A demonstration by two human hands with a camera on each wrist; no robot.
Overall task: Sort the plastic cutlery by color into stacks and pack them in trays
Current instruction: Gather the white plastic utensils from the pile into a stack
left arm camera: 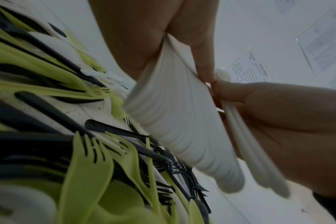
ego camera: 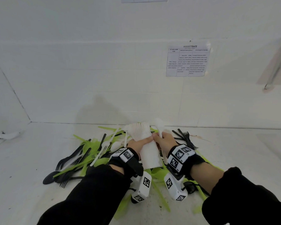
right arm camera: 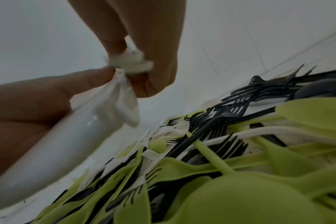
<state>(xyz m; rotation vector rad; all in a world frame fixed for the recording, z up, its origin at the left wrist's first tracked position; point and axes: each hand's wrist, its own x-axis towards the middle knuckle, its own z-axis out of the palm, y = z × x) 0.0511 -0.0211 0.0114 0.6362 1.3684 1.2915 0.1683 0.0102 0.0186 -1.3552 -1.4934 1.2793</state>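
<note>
A mixed pile of green, black and white plastic cutlery point(ego camera: 88, 153) lies on the white table. Above it my left hand point(ego camera: 140, 142) grips a thick stack of white forks point(ego camera: 144, 143), tines up toward the wall. The same stack point(left arm camera: 178, 118) fills the left wrist view between thumb and fingers. My right hand point(ego camera: 162, 140) touches the stack's right side and holds a few white spoons point(ego camera: 159, 127) upright; their handles point(left arm camera: 255, 159) run along its palm. In the right wrist view the white pieces point(right arm camera: 125, 97) are pinched at the fingertips.
Black forks point(ego camera: 187, 138) lie at the pile's right, green pieces point(ego camera: 161, 197) near the front under my wrists. A tiled wall with a taped instruction sheet point(ego camera: 187, 61) stands behind. A small white object point(ego camera: 9, 135) sits far left. No trays are in view.
</note>
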